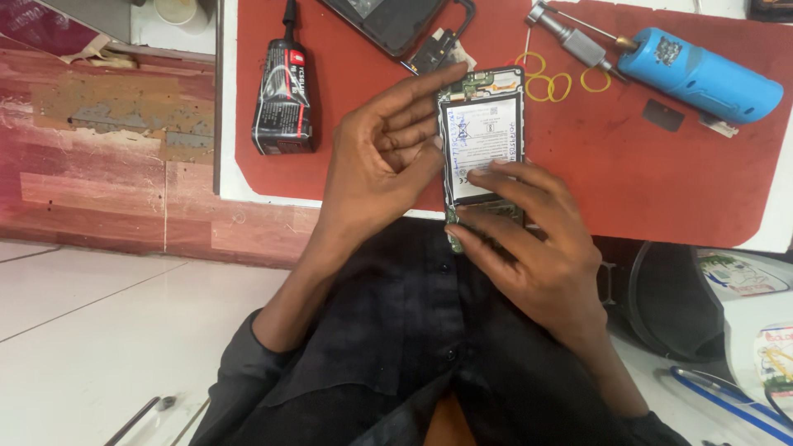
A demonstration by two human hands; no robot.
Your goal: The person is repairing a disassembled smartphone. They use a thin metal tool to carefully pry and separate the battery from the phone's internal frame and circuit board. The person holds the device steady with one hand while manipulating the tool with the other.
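Note:
An opened phone [483, 124] with its back cover off shows a white-labelled battery and green circuit boards at both ends. It is held just above the near edge of a red mat [661, 173]. My left hand [380, 161] grips its left side, index finger stretched along the top-left corner. My right hand [529, 248] holds the lower end, fingers lying across the bottom board and the lower edge of the battery.
A black glue tube [282, 91] lies on the mat's left part. A black phone cover [396, 21] sits at the top. Yellow rubber bands [549, 83], a metal driver [570, 37] and a blue cylindrical tool [702, 74] lie at the right.

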